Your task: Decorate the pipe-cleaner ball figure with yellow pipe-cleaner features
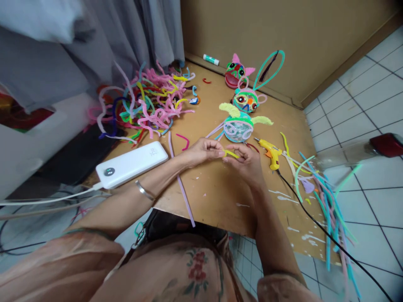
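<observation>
Both hands meet over the middle of a brown board (217, 188). My left hand (201, 152) and my right hand (244, 161) pinch the two ends of a short yellow pipe cleaner (231, 153) between their fingertips. Just beyond the fingers sits a pipe-cleaner figure with a clear ball body and fuzzy yellow-green wings (239, 124). A long lilac pipe cleaner (182, 188) lies on the board under my left forearm.
A yellow glue gun (271, 152) with a black cord lies right of my hands. Two more pipe-cleaner figures (247, 100) stand behind. A tangled pile of pipe cleaners (147, 105) is at left, a white power bank (132, 164) nearer, loose strands (317, 193) at right, a glue stick (210, 60) by the wall.
</observation>
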A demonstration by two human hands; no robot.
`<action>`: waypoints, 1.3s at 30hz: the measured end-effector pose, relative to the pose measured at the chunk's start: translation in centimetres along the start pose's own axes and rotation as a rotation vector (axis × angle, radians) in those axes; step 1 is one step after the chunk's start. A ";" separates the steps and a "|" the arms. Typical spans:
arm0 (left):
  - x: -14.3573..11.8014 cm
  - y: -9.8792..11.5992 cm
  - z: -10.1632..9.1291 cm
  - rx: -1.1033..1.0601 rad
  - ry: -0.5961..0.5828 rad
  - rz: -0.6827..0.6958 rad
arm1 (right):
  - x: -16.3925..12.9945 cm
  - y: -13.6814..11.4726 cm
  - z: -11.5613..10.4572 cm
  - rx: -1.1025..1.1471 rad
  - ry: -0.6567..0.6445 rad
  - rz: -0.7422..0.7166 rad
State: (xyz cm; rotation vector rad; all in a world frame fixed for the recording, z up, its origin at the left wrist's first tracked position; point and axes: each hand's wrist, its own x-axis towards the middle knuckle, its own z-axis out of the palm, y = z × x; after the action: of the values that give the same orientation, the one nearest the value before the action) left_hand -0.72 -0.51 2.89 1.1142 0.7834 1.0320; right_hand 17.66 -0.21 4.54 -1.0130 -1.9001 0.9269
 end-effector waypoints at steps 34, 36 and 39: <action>3.7 -2.3 1.0 -0.131 0.180 0.155 | 2.2 4.3 1.1 -0.266 0.331 -0.304; 3.7 -2.4 0.9 -0.044 0.173 0.201 | 2.1 4.1 0.9 -0.289 0.317 -0.313; 3.6 -2.5 0.8 0.064 0.214 0.298 | 1.8 3.6 0.7 -0.244 0.311 -0.258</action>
State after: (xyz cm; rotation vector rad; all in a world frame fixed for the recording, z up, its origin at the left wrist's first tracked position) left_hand 1.87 2.39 0.64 1.2125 0.8408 1.4022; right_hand 17.43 2.75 1.66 -0.9586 -1.8486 0.3721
